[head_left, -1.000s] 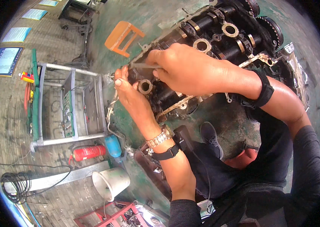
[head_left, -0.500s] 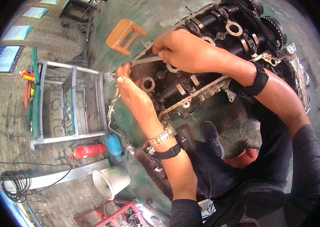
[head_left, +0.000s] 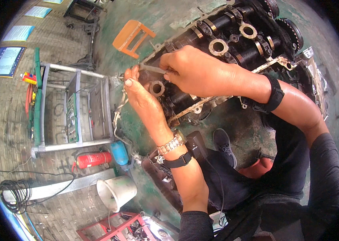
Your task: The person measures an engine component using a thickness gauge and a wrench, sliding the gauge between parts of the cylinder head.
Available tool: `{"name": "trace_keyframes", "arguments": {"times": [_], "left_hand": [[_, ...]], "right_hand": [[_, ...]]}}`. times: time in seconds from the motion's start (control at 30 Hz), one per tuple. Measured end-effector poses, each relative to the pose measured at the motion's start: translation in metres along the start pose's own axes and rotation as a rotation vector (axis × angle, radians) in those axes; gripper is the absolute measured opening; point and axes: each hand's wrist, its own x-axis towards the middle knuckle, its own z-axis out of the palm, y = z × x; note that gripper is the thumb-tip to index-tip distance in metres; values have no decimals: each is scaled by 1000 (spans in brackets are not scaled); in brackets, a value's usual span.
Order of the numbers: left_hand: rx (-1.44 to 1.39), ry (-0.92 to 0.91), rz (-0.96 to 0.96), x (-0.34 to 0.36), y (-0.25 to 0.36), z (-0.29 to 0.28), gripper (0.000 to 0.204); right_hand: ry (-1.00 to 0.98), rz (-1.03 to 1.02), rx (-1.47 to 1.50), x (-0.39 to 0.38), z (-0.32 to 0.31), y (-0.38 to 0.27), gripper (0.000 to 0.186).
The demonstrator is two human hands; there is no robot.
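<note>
Namely: wrench (head_left: 153,69), 12 o'clock, held in your right hand (head_left: 193,72); your left hand (head_left: 143,96), 11 o'clock, curled by its far end, hold unclear; engine (head_left: 239,46), 1 o'clock; level, steady pressure likely suited.

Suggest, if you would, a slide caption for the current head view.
The right hand grips a flat tool over an open engine, the left hand near the tool's far end.

Upright fisheye view from the left of two head-worn cameras, looking steeply down, the wearer's left hand (head_left: 144,99) and right hand (head_left: 195,72) close below at the engine's (head_left: 233,38) left edge, floor (head_left: 169,25) farther down, straight lines bowing toward the round dark rim
</note>
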Motion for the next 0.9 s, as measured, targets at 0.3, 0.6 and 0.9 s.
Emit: {"name": "trace_keyframes", "arguments": {"times": [0.3, 0.6, 0.9], "left_hand": [[-79, 19, -58, 3, -4, 2, 89], [-76, 27, -50, 3, -5, 2, 89], [196, -1, 129, 5, -19, -3, 89]], "right_hand": [[-108, 140, 111, -5, -6, -14, 20], [-102, 110, 114, -10, -13, -29, 17], [-174, 42, 23, -16, -15, -40, 31]]}}
